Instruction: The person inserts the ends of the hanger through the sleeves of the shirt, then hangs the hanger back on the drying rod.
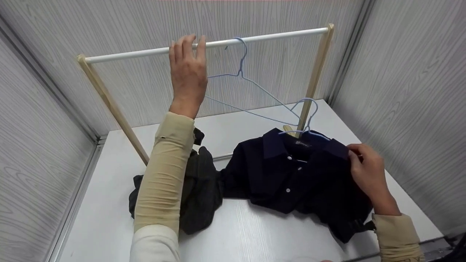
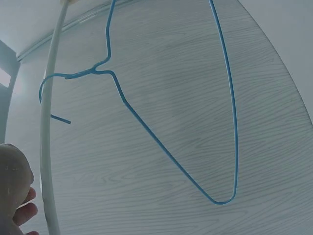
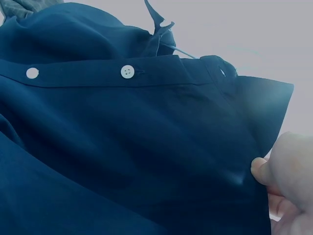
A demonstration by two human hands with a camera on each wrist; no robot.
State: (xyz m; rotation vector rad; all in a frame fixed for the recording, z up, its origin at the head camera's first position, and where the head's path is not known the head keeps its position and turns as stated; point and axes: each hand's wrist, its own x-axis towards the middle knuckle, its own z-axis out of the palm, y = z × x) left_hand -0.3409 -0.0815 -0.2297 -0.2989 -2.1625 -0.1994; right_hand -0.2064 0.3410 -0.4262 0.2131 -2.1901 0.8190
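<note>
Grey wood-grain walls [image 1: 411, 91] surround the white desk [image 1: 233, 236]. On it stands a rack [image 1: 315, 78] with pale wooden posts and a smooth white rod [image 1: 284, 35]. The dark blue shirt [image 1: 269, 174], of soft cloth, lies at the right; the right hand [image 1: 367, 167] pinches it beside the collar. At the left, the beige sleeve [image 1: 160, 174] partly covers a crumpled dark garment [image 1: 200, 189]. A thin blue hanger [image 2: 171, 157] hangs from the rod; a second hanger [image 1: 310, 120] sits in the shirt's collar. The left hand [image 1: 189, 69] is at the rod, fingers extended; whether it touches, I cannot tell. Round white buttons [image 1: 288, 190] are the smallest.
</note>
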